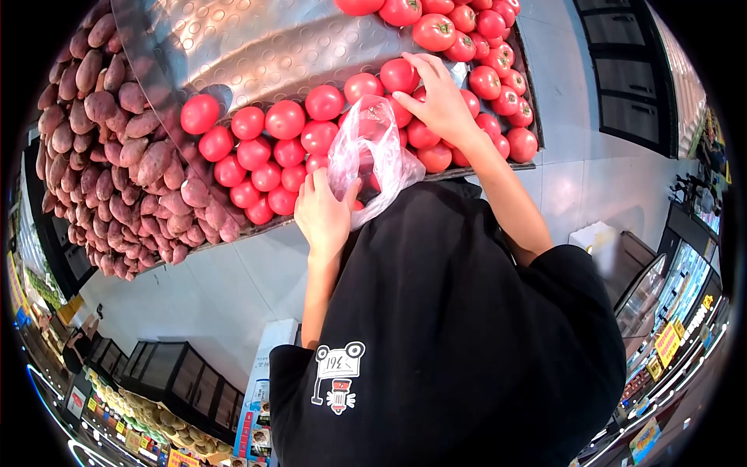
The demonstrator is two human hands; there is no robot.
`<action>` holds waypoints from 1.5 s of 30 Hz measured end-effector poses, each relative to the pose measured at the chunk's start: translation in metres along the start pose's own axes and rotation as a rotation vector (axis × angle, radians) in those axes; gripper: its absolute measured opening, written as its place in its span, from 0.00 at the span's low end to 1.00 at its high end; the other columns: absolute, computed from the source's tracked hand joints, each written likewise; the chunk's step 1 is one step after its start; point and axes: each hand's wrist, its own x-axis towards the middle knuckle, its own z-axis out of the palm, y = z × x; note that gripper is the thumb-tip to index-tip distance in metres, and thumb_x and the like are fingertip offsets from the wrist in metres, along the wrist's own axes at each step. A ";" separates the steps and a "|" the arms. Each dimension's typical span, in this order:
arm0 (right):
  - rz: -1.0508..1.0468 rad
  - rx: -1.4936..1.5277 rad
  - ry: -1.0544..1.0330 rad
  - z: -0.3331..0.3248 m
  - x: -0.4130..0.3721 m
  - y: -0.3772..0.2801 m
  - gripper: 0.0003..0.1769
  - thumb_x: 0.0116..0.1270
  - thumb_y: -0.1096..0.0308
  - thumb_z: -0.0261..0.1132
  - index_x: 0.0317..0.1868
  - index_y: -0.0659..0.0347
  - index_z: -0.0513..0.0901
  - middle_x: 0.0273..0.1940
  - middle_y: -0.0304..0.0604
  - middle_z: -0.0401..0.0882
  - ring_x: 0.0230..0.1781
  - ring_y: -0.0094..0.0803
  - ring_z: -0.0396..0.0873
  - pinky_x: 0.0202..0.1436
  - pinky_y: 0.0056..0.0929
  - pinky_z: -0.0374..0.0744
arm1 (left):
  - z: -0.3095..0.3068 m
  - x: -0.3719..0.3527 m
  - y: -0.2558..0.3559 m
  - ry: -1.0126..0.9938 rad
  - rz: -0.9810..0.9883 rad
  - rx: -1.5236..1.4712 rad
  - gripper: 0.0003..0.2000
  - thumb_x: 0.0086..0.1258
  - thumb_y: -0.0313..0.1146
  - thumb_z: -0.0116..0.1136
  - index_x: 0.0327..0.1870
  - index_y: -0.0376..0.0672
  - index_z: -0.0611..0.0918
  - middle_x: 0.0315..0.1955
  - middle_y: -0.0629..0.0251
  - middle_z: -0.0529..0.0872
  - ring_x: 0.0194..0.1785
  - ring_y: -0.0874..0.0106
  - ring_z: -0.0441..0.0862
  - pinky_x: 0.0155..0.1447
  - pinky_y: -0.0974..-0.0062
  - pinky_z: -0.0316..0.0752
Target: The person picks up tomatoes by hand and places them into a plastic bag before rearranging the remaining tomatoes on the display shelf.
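My left hand (323, 214) is closed on the near left edge of a clear plastic bag (377, 159), thumb against the film. The bag hangs over the front of the tomato display, with some red showing through it. Just beyond the bag, my right hand (442, 105) reaches over the pile. Its thumb and fingers are curved around the side of a red tomato (398, 75), which still sits among the others. Rows of tomatoes (285, 120) lie on both sides of the bag.
Purple-skinned sweet potatoes (109, 156) are heaped at the left, beside a dimpled metal sheet (257, 47) behind the tomatoes. More tomatoes (433, 32) fill the back right. The display's front edge (264, 227) runs close to my body. Dark drawers (630, 78) stand at the upper right.
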 end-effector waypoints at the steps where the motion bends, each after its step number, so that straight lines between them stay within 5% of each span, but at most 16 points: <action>1: -0.013 -0.041 0.099 0.002 -0.003 -0.007 0.33 0.72 0.64 0.78 0.74 0.60 0.80 0.71 0.54 0.76 0.72 0.55 0.78 0.75 0.44 0.81 | 0.001 -0.001 -0.001 0.016 0.006 -0.011 0.26 0.66 0.45 0.81 0.55 0.37 0.81 0.47 0.48 0.90 0.51 0.44 0.88 0.56 0.47 0.82; 4: -0.189 -0.045 0.251 -0.009 -0.012 -0.040 0.19 0.74 0.71 0.74 0.64 0.63 0.86 0.63 0.52 0.84 0.69 0.51 0.82 0.73 0.44 0.81 | 0.008 -0.001 -0.008 0.083 -0.024 -0.088 0.22 0.68 0.41 0.79 0.52 0.36 0.82 0.47 0.47 0.89 0.50 0.44 0.87 0.55 0.47 0.81; 5: -0.286 0.075 0.241 -0.016 -0.015 -0.066 0.10 0.69 0.81 0.71 0.49 0.63 0.87 0.52 0.47 0.88 0.61 0.49 0.86 0.68 0.45 0.84 | 0.009 -0.002 -0.013 0.051 -0.062 -0.116 0.20 0.69 0.39 0.78 0.52 0.36 0.82 0.47 0.47 0.89 0.49 0.44 0.87 0.55 0.47 0.80; 7: -0.344 0.383 -0.126 -0.014 -0.039 -0.097 0.12 0.60 0.84 0.70 0.42 0.61 0.84 0.46 0.44 0.88 0.51 0.45 0.88 0.59 0.43 0.85 | 0.012 -0.001 -0.024 -0.015 -0.130 -0.168 0.17 0.70 0.36 0.75 0.50 0.35 0.83 0.46 0.45 0.89 0.48 0.43 0.86 0.54 0.47 0.79; 8: -0.425 0.306 -0.309 -0.008 -0.044 -0.107 0.09 0.63 0.81 0.69 0.42 0.60 0.85 0.43 0.43 0.88 0.48 0.46 0.87 0.55 0.45 0.85 | 0.017 -0.001 -0.032 0.026 -0.105 -0.161 0.16 0.71 0.35 0.74 0.49 0.34 0.83 0.45 0.44 0.88 0.48 0.42 0.85 0.54 0.47 0.78; 9: -0.279 0.311 -0.478 0.008 -0.053 -0.110 0.05 0.68 0.77 0.66 0.41 0.59 0.87 0.42 0.41 0.88 0.50 0.48 0.88 0.55 0.47 0.85 | 0.025 -0.001 -0.041 0.069 -0.078 -0.157 0.14 0.73 0.34 0.73 0.49 0.34 0.83 0.45 0.43 0.88 0.47 0.42 0.84 0.53 0.48 0.78; 10: -0.179 0.147 -0.688 0.012 -0.051 -0.112 0.08 0.72 0.73 0.64 0.48 0.59 0.87 0.50 0.45 0.89 0.57 0.50 0.87 0.57 0.49 0.87 | 0.025 0.002 -0.041 0.112 -0.052 -0.153 0.13 0.74 0.33 0.72 0.49 0.34 0.83 0.44 0.42 0.87 0.47 0.41 0.84 0.53 0.48 0.77; 15: -0.371 -0.126 -0.579 0.060 -0.071 -0.086 0.21 0.76 0.67 0.64 0.66 0.61 0.83 0.67 0.54 0.83 0.66 0.51 0.85 0.64 0.46 0.89 | 0.039 -0.005 -0.048 0.194 -0.162 -0.506 0.11 0.81 0.27 0.63 0.56 0.28 0.81 0.48 0.39 0.89 0.53 0.38 0.85 0.61 0.47 0.78; 18: -0.550 -0.267 -0.467 0.076 -0.071 -0.084 0.20 0.74 0.65 0.65 0.64 0.58 0.84 0.64 0.49 0.84 0.67 0.48 0.84 0.65 0.47 0.88 | 0.045 -0.005 -0.042 0.269 -0.227 -0.713 0.13 0.81 0.27 0.63 0.60 0.28 0.82 0.51 0.40 0.90 0.56 0.44 0.88 0.64 0.53 0.79; 19: -0.580 -0.306 -0.442 0.079 -0.072 -0.084 0.21 0.73 0.63 0.66 0.64 0.57 0.84 0.64 0.48 0.85 0.67 0.47 0.84 0.68 0.47 0.86 | 0.043 -0.004 -0.037 0.274 -0.249 -0.794 0.13 0.83 0.27 0.62 0.61 0.28 0.81 0.54 0.44 0.91 0.57 0.54 0.89 0.66 0.58 0.81; 23: -0.694 -0.332 -0.410 0.091 -0.067 -0.076 0.22 0.74 0.62 0.65 0.66 0.57 0.84 0.65 0.48 0.85 0.68 0.48 0.83 0.72 0.47 0.82 | 0.045 -0.007 -0.041 0.285 -0.291 -0.917 0.12 0.86 0.25 0.58 0.64 0.30 0.78 0.57 0.57 0.88 0.58 0.68 0.86 0.66 0.67 0.81; 26: -0.574 -0.204 -0.451 0.071 -0.066 -0.081 0.23 0.74 0.63 0.68 0.67 0.57 0.83 0.65 0.49 0.85 0.68 0.50 0.83 0.72 0.48 0.82 | 0.050 -0.012 -0.052 0.282 -0.308 -0.934 0.12 0.86 0.25 0.59 0.63 0.31 0.78 0.57 0.58 0.87 0.58 0.69 0.85 0.66 0.68 0.80; 27: -0.338 -0.045 -0.644 0.045 -0.056 -0.097 0.28 0.69 0.64 0.75 0.68 0.59 0.82 0.67 0.52 0.84 0.70 0.54 0.82 0.73 0.49 0.81 | 0.054 -0.013 -0.054 0.303 -0.313 -1.019 0.11 0.86 0.25 0.59 0.62 0.32 0.79 0.55 0.60 0.86 0.57 0.70 0.85 0.65 0.70 0.80; 32: -0.105 0.697 -0.489 0.012 -0.028 -0.102 0.42 0.62 0.65 0.83 0.75 0.60 0.76 0.70 0.54 0.80 0.74 0.50 0.79 0.79 0.44 0.76 | 0.067 -0.011 -0.053 0.385 -0.306 -1.106 0.06 0.87 0.24 0.59 0.56 0.34 0.79 0.50 0.65 0.86 0.52 0.75 0.82 0.59 0.75 0.78; 34: -0.115 0.635 -0.349 0.012 -0.003 -0.104 0.44 0.62 0.66 0.86 0.77 0.58 0.76 0.72 0.51 0.79 0.78 0.45 0.76 0.82 0.42 0.74 | 0.072 -0.011 -0.053 0.397 -0.281 -1.148 0.06 0.87 0.26 0.60 0.57 0.35 0.80 0.49 0.66 0.86 0.51 0.76 0.81 0.58 0.75 0.78; 45: -0.456 0.418 -0.220 0.113 0.141 -0.108 0.48 0.61 0.62 0.85 0.80 0.55 0.74 0.74 0.57 0.76 0.76 0.58 0.77 0.82 0.50 0.75 | 0.073 -0.014 -0.048 0.440 -0.340 -0.962 0.04 0.85 0.25 0.58 0.53 0.35 0.81 0.46 0.66 0.86 0.48 0.76 0.81 0.56 0.74 0.77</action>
